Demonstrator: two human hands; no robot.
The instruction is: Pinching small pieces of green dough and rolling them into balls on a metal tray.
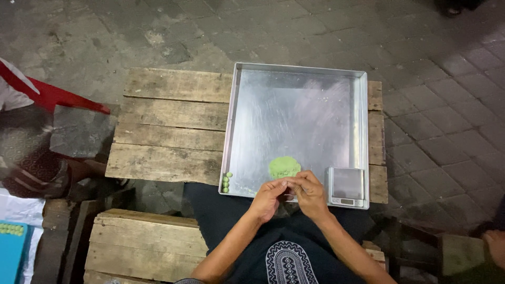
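A flat round of green dough lies on the near part of a square metal tray. My left hand and my right hand meet at the tray's near edge, fingertips pinched together on a small bit of the dough that I can hardly see. Three small green dough balls sit in a column in the tray's near left corner. A small digital scale rests in the near right corner, just right of my right hand.
The tray rests on a rough wooden plank table. A second plank bench is at the lower left. Another person sits at the left edge. A blue tray with green balls is at far left. Paved stone ground surrounds everything.
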